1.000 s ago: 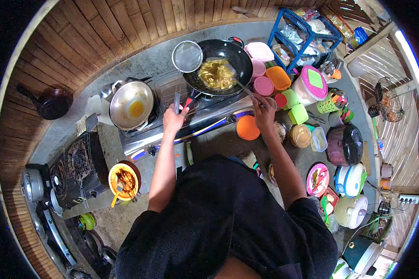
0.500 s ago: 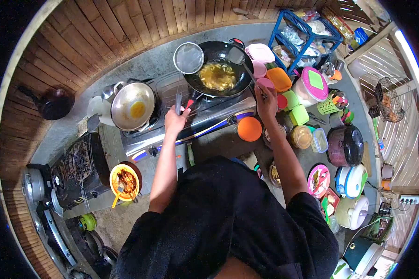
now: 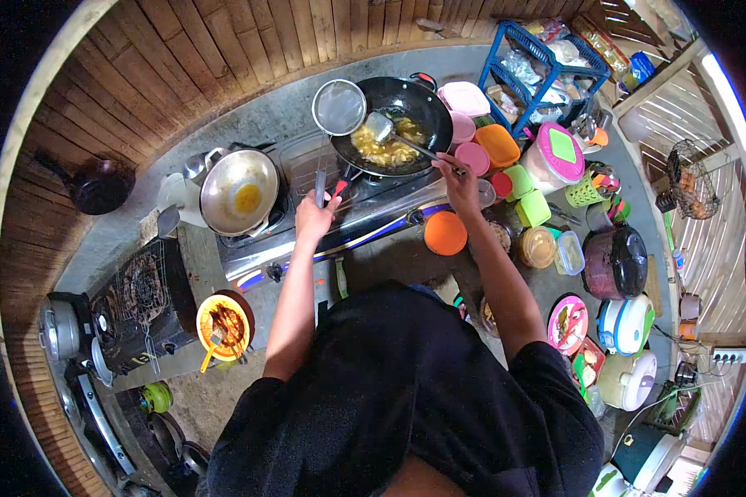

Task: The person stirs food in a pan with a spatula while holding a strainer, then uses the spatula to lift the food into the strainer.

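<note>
My left hand (image 3: 313,220) is closed around the handle of a round mesh strainer (image 3: 339,108), whose basket hangs at the left rim of a black wok (image 3: 433,116). A red handle tip (image 3: 341,187) lies by my left fingers; whether they touch it I cannot tell. Yellowish pieces of food (image 3: 380,149) sit in oil in the wok. My right hand (image 3: 462,189) grips the handle of a metal spatula (image 3: 379,126). Its blade is over the food, on the left side of the wok.
A silver pan (image 3: 215,203) with yellow oil sits on the stove's (image 3: 261,253) left side. Lidded containers (image 3: 496,142) crowd the wok's right. An orange bowl (image 3: 203,319) of red sauce stands lower left. At back right is a blue rack (image 3: 529,83).
My right hand has moved slightly left and down, carrying the spatula blade from the wok's right side leftward across the food. The strainer has shifted very slightly right.
</note>
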`<state>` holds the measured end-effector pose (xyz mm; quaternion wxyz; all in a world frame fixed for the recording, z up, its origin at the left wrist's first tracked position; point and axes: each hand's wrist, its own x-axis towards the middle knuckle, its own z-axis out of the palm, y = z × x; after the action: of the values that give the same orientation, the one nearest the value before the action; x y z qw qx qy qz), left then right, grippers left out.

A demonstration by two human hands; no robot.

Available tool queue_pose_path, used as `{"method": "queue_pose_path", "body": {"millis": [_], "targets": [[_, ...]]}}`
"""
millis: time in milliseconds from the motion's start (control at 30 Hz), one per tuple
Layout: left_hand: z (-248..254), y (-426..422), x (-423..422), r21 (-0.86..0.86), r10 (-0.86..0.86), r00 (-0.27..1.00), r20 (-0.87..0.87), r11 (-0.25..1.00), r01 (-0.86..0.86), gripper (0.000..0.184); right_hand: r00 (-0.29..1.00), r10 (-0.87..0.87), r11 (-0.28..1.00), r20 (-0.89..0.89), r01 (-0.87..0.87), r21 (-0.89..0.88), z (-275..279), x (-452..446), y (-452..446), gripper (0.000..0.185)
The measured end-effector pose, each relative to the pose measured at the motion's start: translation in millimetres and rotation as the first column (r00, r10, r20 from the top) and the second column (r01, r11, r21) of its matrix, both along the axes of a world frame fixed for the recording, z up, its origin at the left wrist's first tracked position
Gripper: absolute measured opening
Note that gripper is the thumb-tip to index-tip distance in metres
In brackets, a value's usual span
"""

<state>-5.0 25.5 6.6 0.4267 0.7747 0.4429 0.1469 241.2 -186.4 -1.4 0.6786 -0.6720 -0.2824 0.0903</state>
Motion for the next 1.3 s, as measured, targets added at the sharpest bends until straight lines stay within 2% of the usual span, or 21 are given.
{"method": "queue_pose_path", "body": {"millis": [33, 100, 233, 300, 333, 400, 500, 633, 700, 733, 800, 900, 1033, 1133, 1200, 1300], "targets": [[-1, 0, 0, -0.002, 0.000, 1.000, 0.000, 1.000, 0.000, 0.031, 1.000, 0.000, 1.000, 0.000, 0.000, -0.002, 10, -6, -3, 0.023], [-3, 1, 0, -0.010, -0.001, 1.000, 0.007, 1.000, 0.001, 0.032, 0.940, -0.098, 0.973, 0.327, 0.160, -0.167, 30, -19, -15, 0.024], [-8, 4, 2, -0.063, 0.013, 1.000, 0.001, 0.998, -0.013, 0.032, 0.886, -0.153, 0.933, 0.439, 0.275, -0.231, 41, -20, -29, 0.025], [-9, 4, 1, -0.054, 0.006, 1.000, 0.003, 0.999, -0.006, 0.033, 0.774, -0.148, 0.917, 0.615, 0.340, -0.207, 45, -19, -38, 0.026], [-8, 3, 0, -0.055, 0.004, 1.000, 0.002, 0.998, -0.004, 0.033, 0.775, -0.149, 0.916, 0.614, 0.342, -0.209, 44, -16, -41, 0.026], [-7, 3, 0, -0.029, -0.010, 1.000, 0.006, 1.000, 0.010, 0.033, 0.683, -0.117, 0.860, 0.721, 0.432, -0.270, 43, -14, -46, 0.025], [-9, 4, 1, -0.049, -0.005, 1.000, -0.002, 0.999, 0.005, 0.033, 0.659, -0.097, 0.788, 0.745, 0.509, -0.347, 45, -24, -52, 0.026], [-8, 4, 0, -0.034, -0.017, 1.000, -0.002, 0.999, 0.016, 0.033, 0.577, -0.080, 0.800, 0.813, 0.524, -0.293, 40, -42, -52, 0.026], [-7, 3, 0, -0.049, -0.003, 1.000, 0.010, 0.999, 0.003, 0.033, 0.747, -0.131, 0.845, 0.651, 0.427, -0.321, 36, -52, -48, 0.024], [-7, 4, 0, -0.049, -0.002, 1.000, 0.010, 0.999, 0.002, 0.033, 0.747, -0.130, 0.846, 0.652, 0.427, -0.320, 33, -55, -44, 0.024], [-9, 4, 0, -0.031, -0.014, 1.000, 0.005, 0.999, 0.014, 0.033, 0.928, -0.198, 0.927, 0.317, 0.282, -0.247, 31, -61, -38, 0.023], [-11, 5, 0, -0.029, -0.003, 1.000, 0.012, 1.000, 0.003, 0.033, 0.905, -0.164, 0.935, 0.392, 0.269, -0.232, 35, -62, -32, 0.023], [-9, 4, 0, -0.045, 0.001, 1.000, 0.006, 0.999, 0.000, 0.033, 0.901, -0.180, 0.949, 0.394, 0.265, -0.171, 36, -44, -23, 0.023], [-7, 2, -1, -0.040, -0.009, 1.000, 0.006, 0.999, 0.009, 0.033, 0.847, -0.198, 0.932, 0.494, 0.318, -0.173, 38, -28, -23, 0.025], [-5, 2, 1, -0.080, 0.019, 1.000, -0.001, 0.997, -0.019, 0.033, 0.757, -0.220, 0.887, 0.616, 0.418, -0.196, 41, -20, -23, 0.027], [-6, 2, 0, -0.066, 0.009, 1.000, 0.011, 0.998, -0.008, 0.033, 0.676, -0.189, 0.847, 0.712, 0.479, -0.230, 33, -8, -23, 0.028]]}}
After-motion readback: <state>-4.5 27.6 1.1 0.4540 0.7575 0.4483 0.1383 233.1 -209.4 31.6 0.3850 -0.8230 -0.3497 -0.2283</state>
